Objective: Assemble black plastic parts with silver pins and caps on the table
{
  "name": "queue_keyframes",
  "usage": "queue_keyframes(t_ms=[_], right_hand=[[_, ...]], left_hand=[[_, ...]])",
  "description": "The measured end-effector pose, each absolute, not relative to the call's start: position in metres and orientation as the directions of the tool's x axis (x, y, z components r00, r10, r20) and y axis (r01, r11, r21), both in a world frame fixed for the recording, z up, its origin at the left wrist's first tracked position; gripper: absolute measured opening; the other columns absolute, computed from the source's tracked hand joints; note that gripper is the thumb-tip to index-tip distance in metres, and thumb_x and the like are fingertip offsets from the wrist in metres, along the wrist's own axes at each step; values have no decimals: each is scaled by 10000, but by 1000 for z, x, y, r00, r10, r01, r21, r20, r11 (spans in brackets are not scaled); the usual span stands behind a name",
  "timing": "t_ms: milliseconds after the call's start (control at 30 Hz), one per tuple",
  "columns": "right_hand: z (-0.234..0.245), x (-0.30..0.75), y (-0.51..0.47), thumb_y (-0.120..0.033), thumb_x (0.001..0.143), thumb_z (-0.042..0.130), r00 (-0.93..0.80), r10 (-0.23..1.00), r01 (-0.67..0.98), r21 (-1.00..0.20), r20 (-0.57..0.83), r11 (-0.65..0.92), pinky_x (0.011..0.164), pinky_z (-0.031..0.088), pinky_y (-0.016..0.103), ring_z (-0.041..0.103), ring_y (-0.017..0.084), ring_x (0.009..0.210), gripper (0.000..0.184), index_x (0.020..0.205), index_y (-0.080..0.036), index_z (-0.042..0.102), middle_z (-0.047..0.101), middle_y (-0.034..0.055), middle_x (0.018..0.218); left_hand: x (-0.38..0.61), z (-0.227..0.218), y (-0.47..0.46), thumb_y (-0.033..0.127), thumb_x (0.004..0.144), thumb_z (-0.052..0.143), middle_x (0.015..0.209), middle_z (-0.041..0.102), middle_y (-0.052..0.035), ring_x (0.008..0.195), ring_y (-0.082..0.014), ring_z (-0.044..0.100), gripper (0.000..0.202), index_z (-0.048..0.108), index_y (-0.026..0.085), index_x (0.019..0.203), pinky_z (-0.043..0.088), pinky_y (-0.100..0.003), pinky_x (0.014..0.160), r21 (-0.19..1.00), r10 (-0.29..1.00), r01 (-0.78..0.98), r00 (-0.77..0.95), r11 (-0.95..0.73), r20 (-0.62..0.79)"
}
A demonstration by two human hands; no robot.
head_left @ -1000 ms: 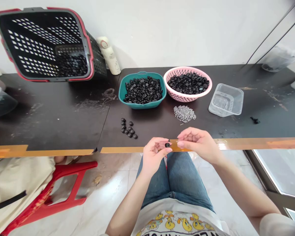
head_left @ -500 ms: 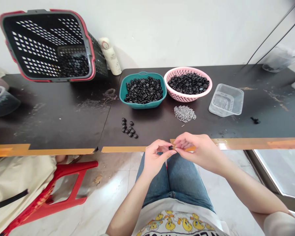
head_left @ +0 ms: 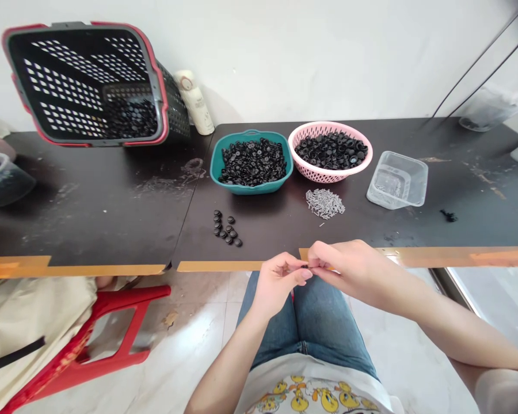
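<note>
My left hand (head_left: 280, 283) and my right hand (head_left: 346, 268) meet fingertip to fingertip over my lap, just below the table's front edge. Both are pinched together on a small black part (head_left: 304, 266) that barely shows between them. On the black table (head_left: 112, 218) ahead lie a small group of black round parts (head_left: 225, 226), a pile of small metal pins (head_left: 325, 203), a teal basin (head_left: 251, 161) full of black parts and a pink basket (head_left: 330, 151) full of black caps.
A clear plastic tub (head_left: 397, 180) sits right of the pins. A tipped black-and-red crate (head_left: 86, 86) and a white bottle (head_left: 194, 102) stand at the back left. A red stool (head_left: 107, 333) is on the floor to my left.
My hands have come together and dropped slightly toward my lap; the black part, plainly visible in my left fingers before, is now nearly hidden between both hands' fingertips.
</note>
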State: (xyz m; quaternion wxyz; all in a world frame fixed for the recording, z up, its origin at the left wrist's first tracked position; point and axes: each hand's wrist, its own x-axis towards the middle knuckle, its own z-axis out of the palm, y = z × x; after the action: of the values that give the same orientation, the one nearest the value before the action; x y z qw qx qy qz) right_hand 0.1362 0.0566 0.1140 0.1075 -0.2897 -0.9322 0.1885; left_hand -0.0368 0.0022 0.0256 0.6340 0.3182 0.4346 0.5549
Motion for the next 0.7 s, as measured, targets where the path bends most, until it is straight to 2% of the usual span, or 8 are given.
queue_keyframes(t_ms=[167,267,333,400,500,600,700], right_hand=[[109,139,68,-164,975,586,-819,571,454,-539,62,709,612,464,265,698,171,737,88,1020,-239,574,740,-10,881],[114,145,92,-278,922,701,-830,555,385,-657,61,648,686,542,281,718,176,777,184,1093,-241,643,757,3,906],[120,150,125,-374,891,734,-783,611,376,-695,117,614,732,578,307,721,185,775,219,1050,-229,691,762,23,899],[124,152,171,-391,883,723,-619,759,501,-643,203,580,777,593,356,722,216,811,223,1019,-215,720,765,49,914],[120,143,249,-257,884,683,-358,896,751,-489,263,444,904,571,452,714,276,934,163,1018,-184,741,769,98,1029],[106,124,311,-165,909,596,-393,890,865,-236,229,443,936,538,494,669,337,1059,258,1122,-162,742,731,148,1195],[92,105,342,-122,869,606,-451,877,872,-128,164,473,931,515,511,649,377,1066,255,1073,-127,759,735,190,1145]], left_hand=[[-32,27,5,449,620,942,634,648,17,566,-77,577,393,725,146,742,581,-191,520,801,946,-526,17,285,-325],[-33,29,8,449,625,943,697,682,-4,560,-62,559,406,755,138,806,594,-181,510,745,930,-590,28,312,-367],[-36,30,8,443,629,944,762,715,-27,562,-53,554,420,778,136,862,596,-169,510,711,925,-629,33,315,-380],[-39,31,8,435,634,945,795,728,-36,560,-46,555,423,791,141,897,593,-156,509,680,923,-665,36,309,-384],[-42,32,6,433,650,939,829,740,-43,556,-38,555,409,801,150,912,592,-147,511,653,925,-701,25,287,-379],[-43,32,2,425,661,935,894,759,-59,557,-33,552,403,809,156,933,592,-145,518,649,928,-715,2,261,-371],[-45,31,-1,431,678,925,900,768,-72,561,-37,557,404,814,156,952,593,-148,528,658,930,-714,-27,239,-367]])
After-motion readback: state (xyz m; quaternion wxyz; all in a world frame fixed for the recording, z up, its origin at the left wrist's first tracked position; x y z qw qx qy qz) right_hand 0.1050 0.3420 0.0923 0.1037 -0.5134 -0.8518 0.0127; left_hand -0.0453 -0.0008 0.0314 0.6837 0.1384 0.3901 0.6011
